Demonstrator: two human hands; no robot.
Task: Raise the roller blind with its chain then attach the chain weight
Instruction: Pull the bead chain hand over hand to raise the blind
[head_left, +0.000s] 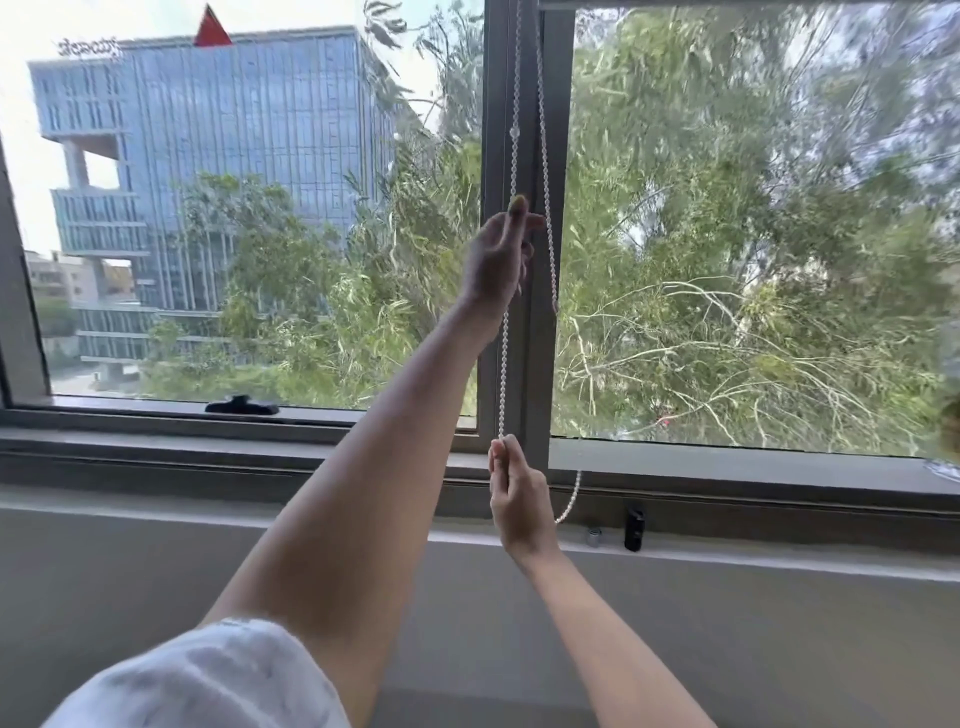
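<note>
A white bead chain (514, 104) hangs in two strands in front of the grey window mullion (558, 156). My left hand (498, 260) is raised and its fingers pinch the left strand at mid-window height. Lower down, at sill level, my right hand (519, 493) grips the same strand, which runs taut between the two hands. The bottom of the chain loop (570, 501) curves out to the right of my right hand. Only a pale strip at the top edge (727, 4) could be the blind. A small black piece (635, 529) and a small silver piece (594, 536) stand on the ledge.
The grey window sill (208, 441) runs across the view, above a grey wall (156, 571). A black window handle (241, 405) sits on the left frame. Trees and a glass building show through the panes.
</note>
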